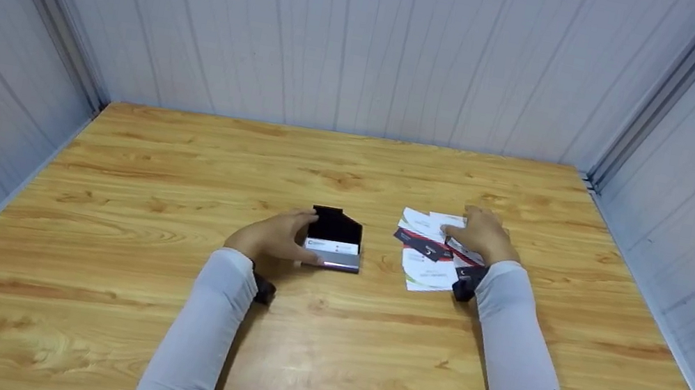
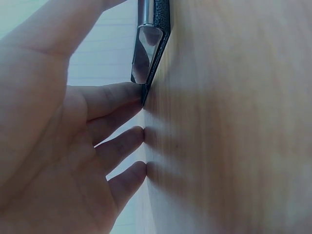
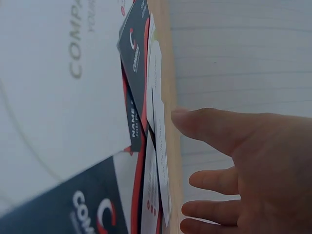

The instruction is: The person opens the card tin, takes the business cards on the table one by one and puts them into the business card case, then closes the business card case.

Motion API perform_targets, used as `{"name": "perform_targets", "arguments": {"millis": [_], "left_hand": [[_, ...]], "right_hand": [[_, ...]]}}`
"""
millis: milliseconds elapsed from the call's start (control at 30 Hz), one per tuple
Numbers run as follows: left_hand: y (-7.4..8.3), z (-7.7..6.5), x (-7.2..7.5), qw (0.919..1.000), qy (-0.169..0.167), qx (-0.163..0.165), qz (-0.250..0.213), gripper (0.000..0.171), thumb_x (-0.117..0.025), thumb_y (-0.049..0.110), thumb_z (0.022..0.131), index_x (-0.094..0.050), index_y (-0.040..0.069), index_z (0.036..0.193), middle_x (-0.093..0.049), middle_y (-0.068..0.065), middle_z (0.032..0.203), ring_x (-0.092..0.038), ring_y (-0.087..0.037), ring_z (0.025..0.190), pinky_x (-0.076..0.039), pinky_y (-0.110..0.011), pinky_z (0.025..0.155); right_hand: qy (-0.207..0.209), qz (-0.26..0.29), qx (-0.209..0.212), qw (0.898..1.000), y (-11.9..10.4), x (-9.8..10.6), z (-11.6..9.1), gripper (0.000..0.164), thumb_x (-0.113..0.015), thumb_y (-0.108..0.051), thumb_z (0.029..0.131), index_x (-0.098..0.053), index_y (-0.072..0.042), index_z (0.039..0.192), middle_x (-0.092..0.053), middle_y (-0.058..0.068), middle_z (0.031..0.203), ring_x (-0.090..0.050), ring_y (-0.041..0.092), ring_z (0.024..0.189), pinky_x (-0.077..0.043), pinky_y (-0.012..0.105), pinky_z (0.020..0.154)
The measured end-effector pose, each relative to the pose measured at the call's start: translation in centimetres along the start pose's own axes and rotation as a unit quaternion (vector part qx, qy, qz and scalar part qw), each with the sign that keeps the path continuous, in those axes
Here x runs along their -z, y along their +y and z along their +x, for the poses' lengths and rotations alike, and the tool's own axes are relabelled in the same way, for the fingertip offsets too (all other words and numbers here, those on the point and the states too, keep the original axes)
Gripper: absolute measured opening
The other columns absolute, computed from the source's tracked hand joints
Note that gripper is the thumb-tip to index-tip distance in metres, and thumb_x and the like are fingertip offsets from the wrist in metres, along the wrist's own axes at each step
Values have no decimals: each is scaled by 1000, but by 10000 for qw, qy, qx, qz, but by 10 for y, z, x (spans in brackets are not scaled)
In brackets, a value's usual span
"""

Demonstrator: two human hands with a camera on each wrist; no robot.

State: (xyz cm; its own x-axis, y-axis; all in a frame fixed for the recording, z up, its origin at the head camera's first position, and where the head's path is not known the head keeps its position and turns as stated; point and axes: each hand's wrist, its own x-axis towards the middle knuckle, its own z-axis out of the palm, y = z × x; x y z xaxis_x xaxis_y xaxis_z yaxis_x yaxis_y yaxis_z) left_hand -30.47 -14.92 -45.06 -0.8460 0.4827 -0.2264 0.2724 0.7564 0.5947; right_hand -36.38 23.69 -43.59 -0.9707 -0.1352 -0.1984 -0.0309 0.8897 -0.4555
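An opened business card case (image 1: 333, 261), black inside with a silver front panel, lies on the table with a white card (image 1: 333, 246) in it. My left hand (image 1: 275, 236) holds the case at its left side, thumb at the front corner and forefinger by the raised lid. In the left wrist view, the other fingertips (image 2: 136, 136) rest on the wood. Over the right part of a loose spread of business cards (image 1: 430, 272) is my right hand (image 1: 485, 236). Its fingers are spread, and the right wrist view shows nothing between thumb and fingers.
The cards overlap, some white and some dark with red stripes (image 3: 134, 58). Under everything is a wood-grain table (image 1: 320, 360), with pale panelled walls (image 1: 373, 44) at its back and both sides. Each wrist carries a small black camera (image 1: 264, 290).
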Motion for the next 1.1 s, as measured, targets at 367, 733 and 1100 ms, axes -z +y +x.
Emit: {"name": "perform_targets", "arguments": {"millis": [367,733,1100], "left_hand": [[0,-1,0,10000,28,-25,15,99,-75,50,87,-24,7,160,-17,-14,165,-14,-33,151,-21,-50,118],[0,-1,2,10000,-36,19,-72,98,-75,50,88,-22,10,161,-14,-13,166,-12,-32,151,-21,-52,118],[0,-3,1,9998,-33,65,-162,100,-75,52,87,-22,11,161,-13,-11,166,-12,-32,151,-20,-52,118]], "right_hand": [[-223,80,22,9997,5,0,0,81,-67,-42,94,-33,1,154,-35,26,155,-28,48,141,-21,63,113],[-152,75,145,9998,7,3,0,78,-70,-40,92,-39,1,152,-37,27,152,-29,47,138,-24,61,112],[-73,244,174,9995,8,6,-2,65,-67,-43,94,-52,3,138,-51,26,139,-45,43,129,-34,58,106]]}}
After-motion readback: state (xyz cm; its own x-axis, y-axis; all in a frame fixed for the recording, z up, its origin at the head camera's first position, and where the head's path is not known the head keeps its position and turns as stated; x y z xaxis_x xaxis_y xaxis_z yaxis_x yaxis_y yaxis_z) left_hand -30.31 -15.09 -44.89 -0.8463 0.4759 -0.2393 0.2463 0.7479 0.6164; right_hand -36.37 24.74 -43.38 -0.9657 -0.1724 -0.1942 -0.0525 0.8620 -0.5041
